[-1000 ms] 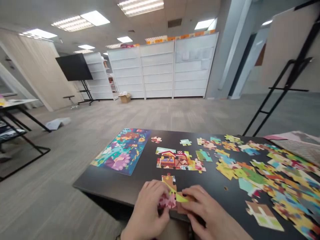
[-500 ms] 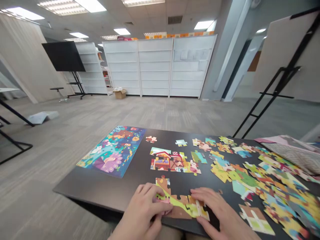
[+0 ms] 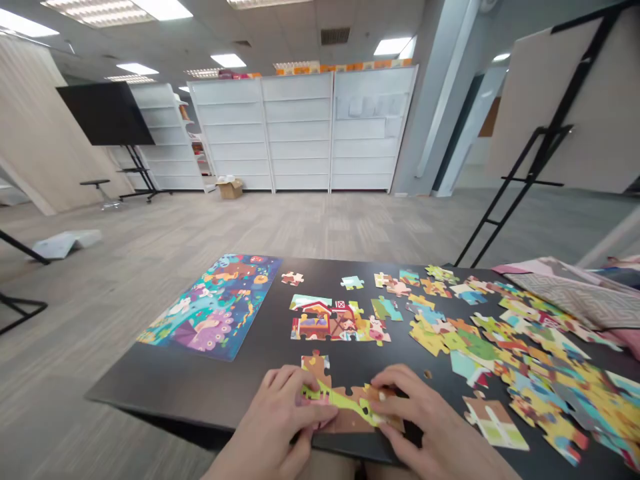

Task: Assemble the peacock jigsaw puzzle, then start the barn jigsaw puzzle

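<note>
My left hand presses its curled fingers and thumb on the left part of a joined jigsaw strip at the table's near edge. The strip is brown with a bright green band, and its upper left corner rises in a brown piece. At the strip's right end, my right hand has its thumb and fingers closed on a brown jigsaw piece, partly covered by the fingers. Whether that piece is locked into the strip, I cannot tell. Beyond the hands lies a joined barn section.
A blue picture sheet lies on the left of the black table. Many loose jigsaw pieces spread over the right side. One brown and green piece sits right of my right hand. Patterned cloth rests at the far right.
My right fingers have curled in over the strip's right end, where a green and white piece showed before and brown shows now. My left hand stays on the strip. The view has turned slightly right.
</note>
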`<state>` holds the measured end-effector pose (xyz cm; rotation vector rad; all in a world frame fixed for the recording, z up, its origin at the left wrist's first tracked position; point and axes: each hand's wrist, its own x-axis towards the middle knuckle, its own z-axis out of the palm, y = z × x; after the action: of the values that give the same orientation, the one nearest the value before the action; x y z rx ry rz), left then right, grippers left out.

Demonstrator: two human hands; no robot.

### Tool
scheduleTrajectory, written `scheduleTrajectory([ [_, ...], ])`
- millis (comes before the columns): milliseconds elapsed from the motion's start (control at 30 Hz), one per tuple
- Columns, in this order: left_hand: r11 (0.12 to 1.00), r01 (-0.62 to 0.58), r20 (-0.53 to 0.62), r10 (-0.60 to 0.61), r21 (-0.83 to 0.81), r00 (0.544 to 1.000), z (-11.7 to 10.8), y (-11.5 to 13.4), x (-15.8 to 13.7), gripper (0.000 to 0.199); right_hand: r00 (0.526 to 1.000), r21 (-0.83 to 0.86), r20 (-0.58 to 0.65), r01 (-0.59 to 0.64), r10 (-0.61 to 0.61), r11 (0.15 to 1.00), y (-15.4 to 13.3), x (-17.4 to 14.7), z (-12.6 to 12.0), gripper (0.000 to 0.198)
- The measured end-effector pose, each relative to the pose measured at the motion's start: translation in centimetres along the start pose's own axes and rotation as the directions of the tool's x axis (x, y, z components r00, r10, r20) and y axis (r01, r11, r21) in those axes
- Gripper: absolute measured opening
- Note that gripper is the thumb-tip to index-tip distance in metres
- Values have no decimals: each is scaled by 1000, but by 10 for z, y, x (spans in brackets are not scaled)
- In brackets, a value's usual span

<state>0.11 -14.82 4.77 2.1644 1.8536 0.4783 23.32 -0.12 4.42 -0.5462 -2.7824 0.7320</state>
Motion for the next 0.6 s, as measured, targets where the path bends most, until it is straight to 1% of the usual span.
scheduleTrajectory([
  [100, 1000, 12, -1, -12, -11, 1000, 0, 1, 0, 47, 1000, -13, 11, 13, -13, 1000, 0, -3, -3, 27],
  [233, 1000, 21, -16, -21, -11, 1000, 4, 0, 1, 47, 998, -38, 0, 59, -60, 998, 4, -11, -3, 30],
  [333, 1000, 0, -25, 1, 15, 1000, 8, -3, 1, 47, 997, -90, -13, 71, -72, 993, 3, -12, -3, 32],
  [467, 990, -96, -85, 105, 100, 991, 14, -11, 0, 50, 1000, -122, -4, 7, -8, 993, -8, -12, -7, 36],
  [533, 979, -142, -123, 161, 150, 979, 17, -18, -1, 47, 1000, -108, 16, -17, 19, 994, -15, -13, -8, 33],
  [600, 957, -209, -145, 240, 199, 960, 22, -28, -1, 43, 999, -109, 31, -17, 21, 994, -20, -16, -6, 34],
])
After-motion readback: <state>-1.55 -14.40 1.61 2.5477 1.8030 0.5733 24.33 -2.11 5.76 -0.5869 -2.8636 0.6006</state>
